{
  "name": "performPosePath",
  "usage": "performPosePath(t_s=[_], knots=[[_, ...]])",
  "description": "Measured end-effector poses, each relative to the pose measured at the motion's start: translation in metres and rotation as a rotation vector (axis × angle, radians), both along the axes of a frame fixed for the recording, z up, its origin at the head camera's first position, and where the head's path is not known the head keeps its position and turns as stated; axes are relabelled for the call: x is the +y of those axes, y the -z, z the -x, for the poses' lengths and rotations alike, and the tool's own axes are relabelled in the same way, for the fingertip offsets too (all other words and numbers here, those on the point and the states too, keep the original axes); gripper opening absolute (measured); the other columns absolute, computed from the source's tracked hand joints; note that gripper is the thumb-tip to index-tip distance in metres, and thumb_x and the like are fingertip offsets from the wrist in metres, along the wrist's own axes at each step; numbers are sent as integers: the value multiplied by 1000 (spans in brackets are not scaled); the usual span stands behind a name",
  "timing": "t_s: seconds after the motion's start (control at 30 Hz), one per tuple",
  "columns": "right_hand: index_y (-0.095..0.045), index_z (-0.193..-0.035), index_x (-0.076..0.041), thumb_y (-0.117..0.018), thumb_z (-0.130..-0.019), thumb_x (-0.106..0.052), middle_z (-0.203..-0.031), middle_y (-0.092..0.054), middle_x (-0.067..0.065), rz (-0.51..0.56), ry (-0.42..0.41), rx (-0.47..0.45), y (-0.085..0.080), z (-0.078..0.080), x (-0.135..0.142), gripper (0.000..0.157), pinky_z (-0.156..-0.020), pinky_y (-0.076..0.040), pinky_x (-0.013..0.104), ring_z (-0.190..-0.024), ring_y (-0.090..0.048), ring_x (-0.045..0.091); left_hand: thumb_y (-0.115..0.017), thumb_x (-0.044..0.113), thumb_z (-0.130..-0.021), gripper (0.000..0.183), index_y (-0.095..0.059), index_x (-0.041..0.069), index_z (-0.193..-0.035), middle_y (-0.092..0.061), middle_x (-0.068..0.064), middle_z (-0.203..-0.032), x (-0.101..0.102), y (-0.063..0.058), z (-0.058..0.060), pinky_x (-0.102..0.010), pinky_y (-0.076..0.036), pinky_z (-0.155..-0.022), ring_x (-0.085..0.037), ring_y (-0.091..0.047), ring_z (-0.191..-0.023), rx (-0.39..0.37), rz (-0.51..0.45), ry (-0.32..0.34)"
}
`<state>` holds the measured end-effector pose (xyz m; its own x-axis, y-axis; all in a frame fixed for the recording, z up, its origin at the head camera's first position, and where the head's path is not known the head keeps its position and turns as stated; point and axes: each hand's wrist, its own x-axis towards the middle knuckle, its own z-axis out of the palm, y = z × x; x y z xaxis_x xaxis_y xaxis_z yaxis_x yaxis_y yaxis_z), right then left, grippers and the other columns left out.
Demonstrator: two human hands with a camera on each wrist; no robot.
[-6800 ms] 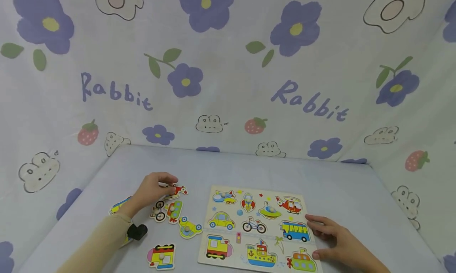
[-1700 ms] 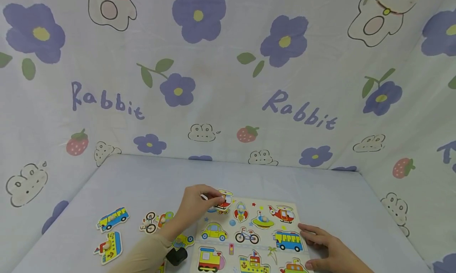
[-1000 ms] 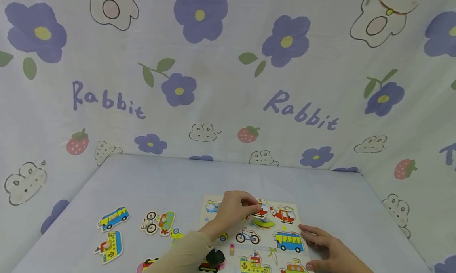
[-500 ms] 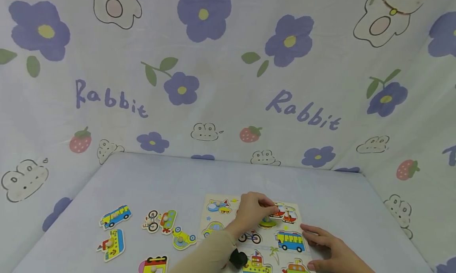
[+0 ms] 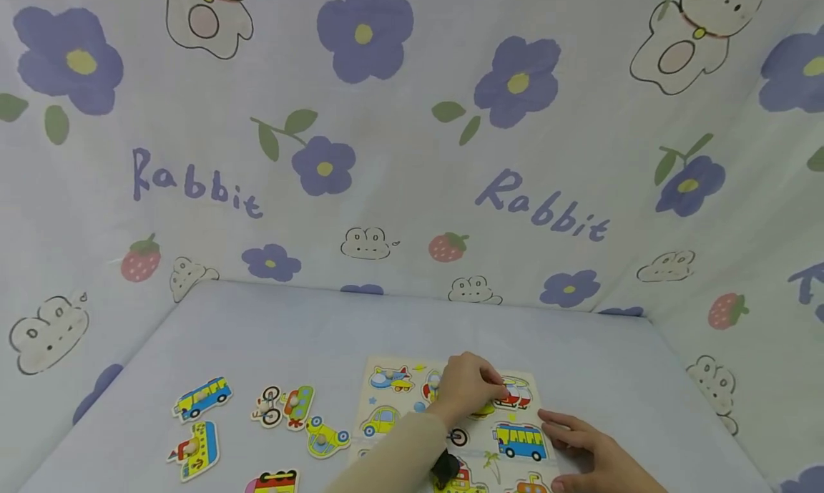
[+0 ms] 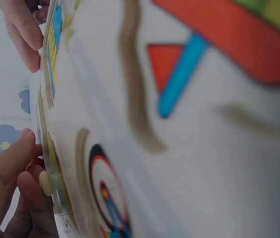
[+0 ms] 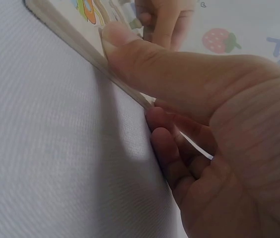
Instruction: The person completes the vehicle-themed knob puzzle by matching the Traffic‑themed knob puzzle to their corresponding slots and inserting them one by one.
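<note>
My left hand [image 5: 468, 387] pinches a red helicopter puzzle piece [image 5: 517, 393] over the upper right of the wooden puzzle board [image 5: 473, 446]. The piece lies over or just beside the printed helicopter; whether it is seated, I cannot tell. A pale knob [image 6: 45, 182] shows at the left fingertips in the left wrist view. My right hand [image 5: 589, 450] holds the board's right edge, its thumb [image 7: 122, 44] on top and its fingers against the side. Knobbed plane [image 5: 390, 377] and rocket [image 5: 433, 384] pieces sit in the board; the left hand partly covers a flying saucer.
Left of the board lie loose bus [image 5: 202, 398], ship [image 5: 195, 450], bicycle [image 5: 267, 407], submarine [image 5: 299, 406] and car [image 5: 327, 437] pieces. A train piece [image 5: 273, 481] is cut off at the bottom edge. Patterned cloth [image 5: 386, 192] hangs behind the table.
My left hand has picked up the helicopter piece from the loose pieces and carried it right, across the board to the printed helicopter. The right hand stays at the board's right edge.
</note>
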<state>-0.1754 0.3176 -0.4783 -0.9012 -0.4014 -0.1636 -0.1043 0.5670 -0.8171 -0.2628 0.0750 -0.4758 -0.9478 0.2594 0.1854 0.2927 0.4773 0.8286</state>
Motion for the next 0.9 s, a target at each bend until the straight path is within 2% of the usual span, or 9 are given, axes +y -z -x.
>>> performPosePath(t_s=[0.13, 0.2, 0.3, 0.43, 0.5, 0.63, 0.77, 0.9], knots=[[-53, -143, -10, -84, -76, -38, -156, -32, 7, -1, -9, 3, 3, -1, 0, 79, -95, -47, 31, -137, -32, 42, -88, 28, -75, 15, -75, 26, -68, -58, 23, -63, 4, 4, 2, -25, -46, -69, 1, -52, -67, 17, 74, -32], [-52, -143, -9, -83, -76, -39, -155, -32, 7, -21, -21, 25, 3, -1, 0, 79, -96, -45, 26, -138, -32, 39, -88, 29, -75, 15, -75, 27, -67, -58, 24, -62, 6, 4, 4, -25, -46, -68, 1, -53, -67, 32, 91, -36], [-52, -143, -9, -83, -78, -37, -155, -32, 9, -17, -36, 28, 3, 0, 1, 77, -95, -41, 17, -137, -35, 16, -88, 30, -74, 16, -75, 27, -66, -58, 24, -61, 8, 4, 4, -24, -46, -69, 2, -53, -67, 36, 99, -50], [-52, -143, -9, -83, -79, -34, -156, -32, 9, 10, -44, 10, 3, 1, 1, 75, -92, -36, 10, -124, -31, -16, -89, 29, -73, 16, -75, 26, -65, -58, 23, -61, 10, 5, 5, -22, -46, -68, 2, -53, -67, 15, 78, -56], [-52, -143, -9, -83, -78, -34, -156, -32, 9, 13, -49, 22, 3, 1, 2, 76, -92, -35, 10, -122, -29, -18, -89, 27, -73, 16, -76, 25, -66, -58, 22, -61, 12, 4, 5, -21, -47, -66, 2, -54, -66, -2, 53, -50], [-52, -142, -7, -83, -78, -34, -155, -33, 10, 10, -69, 74, 3, 0, 2, 76, -95, -34, 11, -127, -30, -13, -89, 22, -73, 15, -76, 21, -66, -60, 19, -62, 16, -2, 3, -20, -48, -65, 1, -54, -65, -10, 39, -43], [-52, -142, -6, -83, -79, -34, -154, -34, 13, 9, -84, 110, 3, -1, 2, 76, -95, -34, 11, -129, -30, -10, -90, 21, -72, 16, -76, 20, -66, -61, 17, -65, 20, -4, 1, -22, -49, -68, -1, -55, -67, -22, 57, -78], [-52, -143, -6, -82, -79, -33, -154, -34, 12, 12, -83, 105, 2, -3, 3, 75, -95, -33, 11, -128, -29, -12, -91, 23, -71, 17, -75, 22, -64, -61, 17, -66, 23, -1, 1, -24, -50, -69, -1, -55, -69, -62, 43, -106]])
